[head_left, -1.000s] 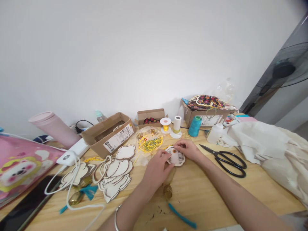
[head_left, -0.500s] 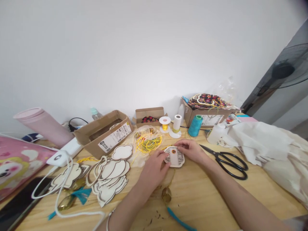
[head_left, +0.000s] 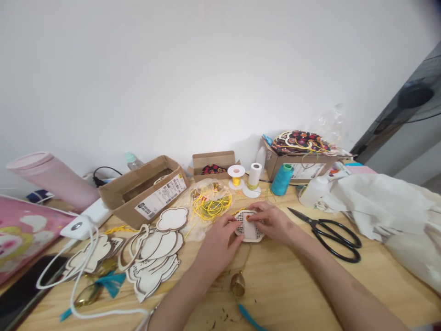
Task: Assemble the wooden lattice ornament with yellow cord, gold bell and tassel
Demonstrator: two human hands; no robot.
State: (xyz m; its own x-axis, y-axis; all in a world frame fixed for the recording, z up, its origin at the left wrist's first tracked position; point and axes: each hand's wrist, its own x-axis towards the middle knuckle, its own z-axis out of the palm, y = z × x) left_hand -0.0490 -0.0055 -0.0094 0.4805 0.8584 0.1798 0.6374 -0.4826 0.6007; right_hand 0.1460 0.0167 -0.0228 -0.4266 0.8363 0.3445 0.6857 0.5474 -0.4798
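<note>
A pale lattice-patterned wooden plaque (head_left: 251, 233) lies on the table in front of me, with a small red-orange round piece near its top. My left hand (head_left: 218, 240) grips the plaque's left edge between thumb and fingers. Bent over the upper right of the plaque, my right hand (head_left: 274, 221) has its fingertips pressed together at the round piece and partly hides it. A thin cord runs from below the plaque to a gold bell (head_left: 237, 283), and a teal strip (head_left: 250, 317) lies below that.
Black scissors (head_left: 339, 239) lie to the right, near white cloth (head_left: 365, 202). Cloud-shaped wooden pieces (head_left: 161, 246) are piled on the left beside a white cable (head_left: 82, 276). Behind stand a teal thread cone (head_left: 282, 179), spools, yellow cord (head_left: 211, 206) and cardboard boxes (head_left: 161, 197).
My right hand has moved from the plaque's upper right edge inward, onto the red-orange round piece. My left hand keeps its hold. The view has shifted slightly.
</note>
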